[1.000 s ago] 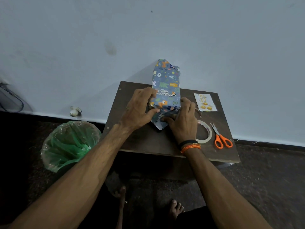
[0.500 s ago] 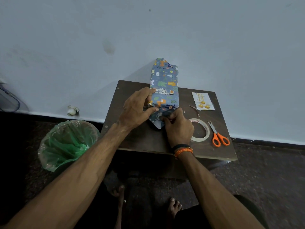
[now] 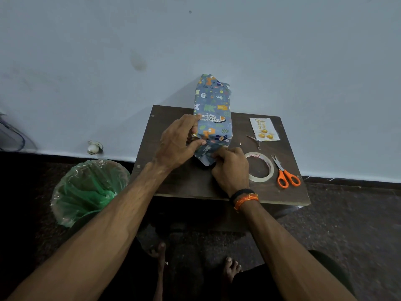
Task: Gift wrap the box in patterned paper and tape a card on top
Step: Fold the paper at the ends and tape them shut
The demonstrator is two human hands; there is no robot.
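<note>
Your right hand (image 3: pixel 231 168) has slid off the side of the long box wrapped in blue animal-print paper (image 3: pixel 213 118) and dropped to its near end, where the fingers are now curled in and pinching the loose paper flap (image 3: pixel 204 158) that juts toward you, its white underside showing at the tip. A second ago that hand lay flatter and higher against the box; now it is bunched tight on the fold. Your left hand (image 3: pixel 178 144) has barely shifted: fingers wrapped over the box's left edge, thumb pressed on the near corner, clamping the parcel to the dark brown wooden table (image 3: pixel 184 183). The box itself sits between your 2 hands and runs away from them toward the wall, its far end crumpled and overhanging the table's back edge. That tells me you're on the end fold, and this flap looks not yet taped. Just beyond your right knuckles lies the ring of clear tape (image 3: pixel 261 168), touching distance; the orange-handled scissors (image 3: pixel 286 175) rest past it, further right. The white card with gold ornaments (image 3: pixel 264 129) waits beyond the tape, untouched, so card-fixing looks a way off.
</note>
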